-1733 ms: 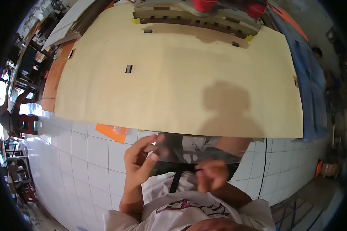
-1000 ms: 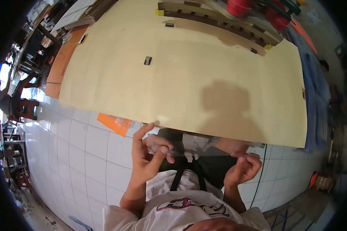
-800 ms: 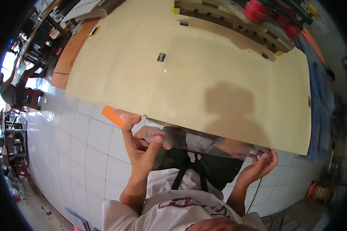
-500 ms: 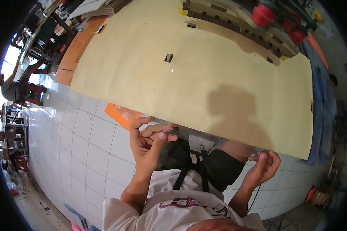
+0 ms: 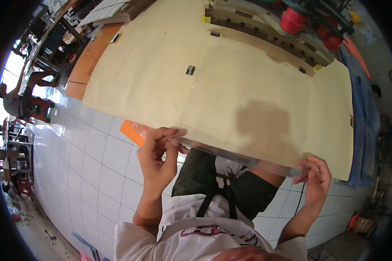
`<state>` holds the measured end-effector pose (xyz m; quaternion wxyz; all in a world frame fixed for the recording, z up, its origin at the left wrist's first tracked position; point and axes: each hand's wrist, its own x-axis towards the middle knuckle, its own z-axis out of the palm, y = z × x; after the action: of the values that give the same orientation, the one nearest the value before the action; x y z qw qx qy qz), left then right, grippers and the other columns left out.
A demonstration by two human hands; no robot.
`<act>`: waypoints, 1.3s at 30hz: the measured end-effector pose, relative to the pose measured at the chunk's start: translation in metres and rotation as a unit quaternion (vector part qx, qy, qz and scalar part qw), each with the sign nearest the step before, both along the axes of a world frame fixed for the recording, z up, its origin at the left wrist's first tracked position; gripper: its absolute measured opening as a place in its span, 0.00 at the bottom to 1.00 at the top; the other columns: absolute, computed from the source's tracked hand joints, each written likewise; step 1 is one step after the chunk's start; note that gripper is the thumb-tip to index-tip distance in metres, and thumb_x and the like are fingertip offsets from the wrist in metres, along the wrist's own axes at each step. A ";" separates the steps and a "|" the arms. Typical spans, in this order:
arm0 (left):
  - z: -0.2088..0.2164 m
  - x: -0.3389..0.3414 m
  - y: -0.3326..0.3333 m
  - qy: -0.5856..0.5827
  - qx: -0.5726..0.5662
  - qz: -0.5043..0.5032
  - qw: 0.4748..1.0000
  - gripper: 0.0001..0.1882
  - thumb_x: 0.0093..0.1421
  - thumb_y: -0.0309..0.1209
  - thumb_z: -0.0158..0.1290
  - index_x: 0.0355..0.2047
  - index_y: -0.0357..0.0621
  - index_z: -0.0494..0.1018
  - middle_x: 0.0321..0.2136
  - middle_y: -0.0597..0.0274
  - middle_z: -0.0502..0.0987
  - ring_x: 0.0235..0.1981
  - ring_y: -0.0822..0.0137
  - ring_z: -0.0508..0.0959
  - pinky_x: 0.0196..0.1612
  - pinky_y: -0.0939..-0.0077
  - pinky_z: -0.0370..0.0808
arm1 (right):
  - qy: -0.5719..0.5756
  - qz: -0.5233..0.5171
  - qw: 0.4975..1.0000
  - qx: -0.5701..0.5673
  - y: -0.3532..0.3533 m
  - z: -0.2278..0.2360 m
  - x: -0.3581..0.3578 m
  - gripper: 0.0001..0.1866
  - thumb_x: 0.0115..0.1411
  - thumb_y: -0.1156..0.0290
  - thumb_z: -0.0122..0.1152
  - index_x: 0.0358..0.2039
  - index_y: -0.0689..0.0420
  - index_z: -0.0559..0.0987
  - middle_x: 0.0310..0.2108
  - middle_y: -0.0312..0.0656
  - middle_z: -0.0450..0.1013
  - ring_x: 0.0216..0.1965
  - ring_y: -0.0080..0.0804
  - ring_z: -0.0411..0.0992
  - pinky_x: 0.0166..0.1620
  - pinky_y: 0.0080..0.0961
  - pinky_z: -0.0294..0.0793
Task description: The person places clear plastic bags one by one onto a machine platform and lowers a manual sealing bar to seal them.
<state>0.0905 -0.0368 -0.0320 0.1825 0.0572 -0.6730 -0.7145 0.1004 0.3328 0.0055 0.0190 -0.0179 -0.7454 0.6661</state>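
A clear, thin plastic sheet (image 5: pixel 239 158) stretches along the near edge of the pale yellow tabletop (image 5: pixel 139 82), above my lap. Its left end is pinched between the thumb and fingers of my left hand (image 5: pixel 159 154), whose fingertips reach over the table edge. At the other end my right hand (image 5: pixel 314 176) holds the sheet with curled fingers, close to the table's near right side. Through the sheet I can see my legs and the floor. Where its far edge lies against the tabletop is hard to make out.
Small dark blocks sit on the tabletop, one near the middle (image 5: pixel 190 70). A long metal bar with holes (image 5: pixel 265 32) and red-and-green machine parts (image 5: pixel 294 19) stand at the back right. Blue sheeting (image 5: pixel 363 126) hangs on the right. A person (image 5: pixel 19 98) sits far left.
My right hand has moved right and slightly up along the table edge. My left hand has shifted a little left and up. The plastic sheet between them is spread wider.
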 end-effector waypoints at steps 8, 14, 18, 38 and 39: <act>0.053 -0.055 -0.034 0.091 -0.418 0.026 0.903 0.09 0.48 0.18 0.46 0.32 0.34 0.70 0.26 0.52 0.74 0.21 0.63 0.72 0.27 0.69 0.71 | -0.134 0.199 0.970 0.036 0.020 0.041 -0.079 0.22 0.66 0.64 0.57 0.55 0.65 0.70 0.43 0.48 0.76 0.30 0.26 0.76 0.35 0.22 0.79; 0.072 -0.205 -0.059 0.109 -0.494 -0.294 0.811 0.06 0.54 0.22 0.51 0.33 0.36 0.73 0.21 0.60 0.72 0.22 0.71 0.70 0.28 0.75 0.68 | -0.173 0.251 0.948 0.095 0.021 0.053 -0.176 0.18 0.65 0.66 0.59 0.50 0.64 0.74 0.33 0.42 0.77 0.28 0.23 0.76 0.30 0.18 0.78; 0.061 -0.261 -0.053 0.109 -0.494 -0.280 0.816 0.05 0.56 0.25 0.53 0.32 0.37 0.74 0.16 0.64 0.69 0.18 0.76 0.67 0.24 0.77 0.64 | -0.177 0.302 0.931 0.109 0.027 0.055 -0.216 0.17 0.61 0.70 0.62 0.48 0.62 0.75 0.30 0.41 0.77 0.25 0.21 0.76 0.27 0.19 0.78; 0.037 -0.279 -0.060 0.202 -0.491 -0.288 0.797 0.14 0.53 0.36 0.66 0.37 0.43 0.84 0.16 0.58 0.73 0.17 0.66 0.71 0.21 0.71 0.66 | -0.101 0.104 0.975 0.168 0.013 0.029 -0.203 0.12 0.57 0.79 0.62 0.43 0.61 0.76 0.25 0.34 0.73 0.17 0.14 0.69 0.16 0.11 0.65; 0.035 -0.280 -0.061 0.211 -0.489 -0.285 0.797 0.14 0.53 0.37 0.66 0.37 0.43 0.84 0.16 0.59 0.73 0.16 0.66 0.71 0.21 0.71 0.66 | -0.095 0.096 0.976 0.174 0.012 0.028 -0.202 0.12 0.58 0.79 0.61 0.44 0.60 0.76 0.25 0.34 0.73 0.18 0.13 0.68 0.17 0.10 0.63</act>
<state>-0.1900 -0.0977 0.0033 0.1120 -0.3865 -0.8634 -0.3042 -0.1019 0.3452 0.0333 -0.1128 -0.0058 -0.8464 0.5204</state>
